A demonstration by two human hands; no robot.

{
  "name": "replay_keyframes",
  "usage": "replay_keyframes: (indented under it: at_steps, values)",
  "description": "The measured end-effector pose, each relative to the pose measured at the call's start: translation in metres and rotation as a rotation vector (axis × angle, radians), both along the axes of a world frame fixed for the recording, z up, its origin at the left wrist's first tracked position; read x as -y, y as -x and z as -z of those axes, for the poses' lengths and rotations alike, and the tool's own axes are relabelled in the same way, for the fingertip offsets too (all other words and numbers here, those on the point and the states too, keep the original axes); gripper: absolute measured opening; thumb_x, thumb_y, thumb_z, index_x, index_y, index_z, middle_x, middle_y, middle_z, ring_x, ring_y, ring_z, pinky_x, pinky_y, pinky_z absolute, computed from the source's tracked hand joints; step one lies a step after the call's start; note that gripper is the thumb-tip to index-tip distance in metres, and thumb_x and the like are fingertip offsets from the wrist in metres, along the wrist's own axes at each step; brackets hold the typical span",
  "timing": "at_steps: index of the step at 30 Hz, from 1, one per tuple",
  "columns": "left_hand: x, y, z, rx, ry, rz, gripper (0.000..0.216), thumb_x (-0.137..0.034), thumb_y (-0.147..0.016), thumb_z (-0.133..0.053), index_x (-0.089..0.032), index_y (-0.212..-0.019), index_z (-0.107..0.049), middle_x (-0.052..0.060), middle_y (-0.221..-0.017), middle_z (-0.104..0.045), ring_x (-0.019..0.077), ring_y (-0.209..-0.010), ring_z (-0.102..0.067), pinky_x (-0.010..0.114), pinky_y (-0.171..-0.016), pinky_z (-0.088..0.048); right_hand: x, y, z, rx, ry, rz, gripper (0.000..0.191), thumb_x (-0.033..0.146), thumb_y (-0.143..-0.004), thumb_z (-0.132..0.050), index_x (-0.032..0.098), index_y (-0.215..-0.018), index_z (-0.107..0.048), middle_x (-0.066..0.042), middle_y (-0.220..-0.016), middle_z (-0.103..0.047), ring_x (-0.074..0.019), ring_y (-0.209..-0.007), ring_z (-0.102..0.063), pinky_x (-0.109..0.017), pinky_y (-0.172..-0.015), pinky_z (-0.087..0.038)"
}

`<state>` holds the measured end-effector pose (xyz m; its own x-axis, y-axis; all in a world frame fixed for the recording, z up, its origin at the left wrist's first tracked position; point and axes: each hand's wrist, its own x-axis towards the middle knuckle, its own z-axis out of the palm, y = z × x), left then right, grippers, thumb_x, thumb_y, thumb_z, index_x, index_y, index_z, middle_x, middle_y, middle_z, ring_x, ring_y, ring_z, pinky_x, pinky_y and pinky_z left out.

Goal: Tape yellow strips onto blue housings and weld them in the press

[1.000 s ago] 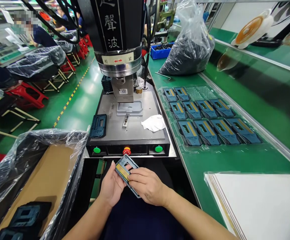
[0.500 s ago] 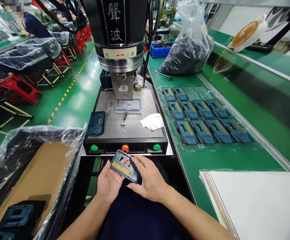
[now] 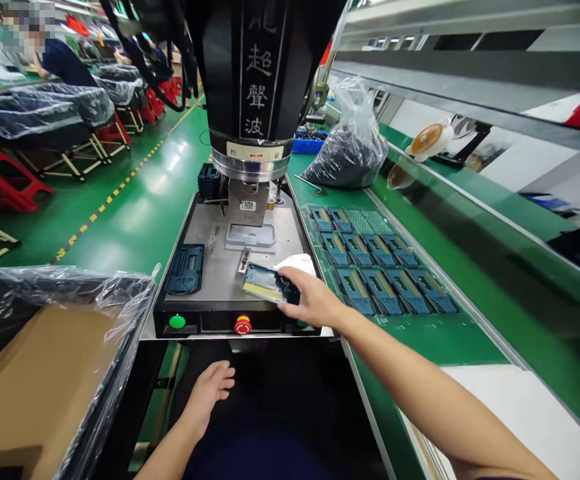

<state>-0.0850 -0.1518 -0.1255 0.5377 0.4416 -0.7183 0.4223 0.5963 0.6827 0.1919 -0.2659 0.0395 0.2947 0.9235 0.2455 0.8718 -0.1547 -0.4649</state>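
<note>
My right hand [image 3: 310, 297] grips a dark blue plastic housing [image 3: 263, 281] with a yellow strip by its right end, above the front of the machine's metal plate [image 3: 220, 267]. Below the machine's front edge, my left hand [image 3: 210, 393] holds nothing, its fingers loosely apart. A pale grey fixture [image 3: 251, 237] sits under the metal horn [image 3: 245, 207] of the black press [image 3: 250, 80]. Another dark housing [image 3: 186, 269] lies at the plate's left side. A white cloth [image 3: 297, 263] is partly hidden behind my right hand.
On the green bench at right, a clear tray [image 3: 370, 217] bears several similar housings. Behind it stands a plastic bag [image 3: 347, 143] of dark parts. A plastic-lined bin [image 3: 125, 333] is at left. A red stop button [image 3: 243, 325] and green button [image 3: 177, 322] face me.
My right hand has carried the housing forward and up over the machine plate. My left hand has let go of it and dropped lower. The head view has shifted.
</note>
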Motion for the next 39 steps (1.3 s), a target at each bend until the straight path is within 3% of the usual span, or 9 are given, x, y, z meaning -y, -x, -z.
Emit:
replay_keyframes:
  at_steps: [3, 6, 12, 17, 24, 29, 34, 36, 39]
  values:
    - [-0.006, 0.011, 0.033, -0.064, 0.032, -0.036, 0.072, -0.060, -0.057, -0.075, -0.011, -0.107, -0.058, 0.019, -0.107, -0.067, 0.0244, -0.085, -0.066, 0.032, -0.067, -0.048, -0.028, -0.039, -0.016, 0.041, 0.085, 0.061, 0.067, 0.031, -0.067, -0.072, 0.014, -0.128, -0.051, -0.013, -0.128, -0.056, -0.0262, -0.116, -0.054, -0.038, -0.102, -0.042]
    - [-0.008, 0.018, 0.052, -0.032, 0.074, -0.066, 0.078, -0.065, -0.056, -0.071, -0.013, -0.112, -0.054, 0.019, -0.108, -0.067, 0.0262, -0.092, -0.066, 0.034, -0.073, -0.050, -0.057, -0.068, -0.026, 0.055, 0.184, 0.126, 0.065, 0.031, -0.067, -0.074, 0.016, -0.127, -0.053, -0.010, -0.123, -0.060, -0.0259, -0.110, -0.057, -0.037, -0.097, -0.044]
    - [-0.003, 0.015, 0.063, 0.024, 0.053, -0.075, 0.079, -0.067, -0.055, -0.071, -0.013, -0.111, -0.055, 0.019, -0.102, -0.069, 0.0272, -0.088, -0.068, 0.034, -0.069, -0.051, -0.111, -0.105, -0.022, 0.021, 0.273, 0.185, 0.066, 0.029, -0.066, -0.076, 0.014, -0.127, -0.054, -0.010, -0.120, -0.062, -0.0260, -0.106, -0.058, -0.034, -0.094, -0.044]
    - [-0.003, 0.014, 0.071, 0.029, 0.036, -0.115, 0.083, -0.072, -0.054, -0.069, -0.014, -0.110, -0.055, 0.018, -0.097, -0.069, 0.0279, -0.084, -0.068, 0.034, -0.066, -0.051, -0.141, -0.121, -0.015, -0.025, 0.319, 0.153, 0.057, 0.027, -0.065, -0.077, 0.018, -0.119, -0.060, -0.004, -0.105, -0.068, -0.0213, -0.094, -0.063, -0.029, -0.086, -0.048]
    - [-0.010, 0.014, 0.090, 0.071, 0.139, -0.097, 0.090, -0.075, -0.046, -0.072, -0.014, -0.110, -0.055, 0.017, -0.095, -0.068, 0.0265, -0.082, -0.067, 0.031, -0.062, -0.049, -0.165, -0.126, -0.011, -0.036, 0.377, 0.116, 0.046, 0.028, -0.064, -0.078, 0.015, -0.106, -0.067, -0.003, -0.093, -0.071, -0.0206, -0.087, -0.064, -0.027, -0.083, -0.050]
    - [-0.013, 0.011, 0.078, 0.061, 0.153, -0.077, 0.094, -0.080, -0.038, -0.070, -0.015, -0.104, -0.054, 0.016, -0.092, -0.068, 0.0265, -0.080, -0.067, 0.031, -0.061, -0.047, -0.170, -0.121, -0.006, -0.003, 0.383, 0.099, 0.042, 0.033, -0.073, -0.073, 0.019, -0.111, -0.066, -0.004, -0.102, -0.070, -0.0213, -0.095, -0.063, -0.030, -0.089, -0.049]
    - [-0.013, 0.007, 0.070, 0.048, 0.159, -0.071, 0.097, -0.081, -0.034, -0.070, -0.015, -0.102, -0.054, 0.015, -0.090, -0.067, 0.0258, -0.078, -0.066, 0.031, -0.060, -0.046, -0.170, -0.098, 0.014, 0.106, 0.318, 0.164, 0.038, 0.032, -0.091, -0.051, 0.016, -0.125, -0.056, -0.012, -0.133, -0.054, -0.0253, -0.123, -0.047, -0.042, -0.108, -0.032]
    - [-0.012, 0.006, 0.074, 0.050, 0.152, -0.066, 0.095, -0.081, -0.035, -0.070, -0.015, -0.101, -0.054, 0.014, -0.087, -0.067, 0.0253, -0.076, -0.066, 0.030, -0.058, -0.045, -0.170, -0.087, 0.022, 0.153, 0.280, 0.213, 0.035, 0.029, -0.095, -0.043, 0.014, -0.124, -0.055, -0.015, -0.136, -0.050, -0.0272, -0.127, -0.042, -0.048, -0.110, -0.025]
    - [-0.011, 0.004, 0.083, 0.056, 0.129, -0.048, 0.090, -0.081, -0.039, -0.069, -0.016, -0.100, -0.054, 0.014, -0.087, -0.066, 0.0259, -0.077, -0.066, 0.032, -0.060, -0.046, -0.169, -0.074, 0.029, 0.195, 0.217, 0.263, 0.034, 0.026, -0.096, -0.039, 0.013, -0.123, -0.054, -0.017, -0.132, -0.052, -0.0275, -0.124, -0.042, -0.050, -0.108, -0.024]
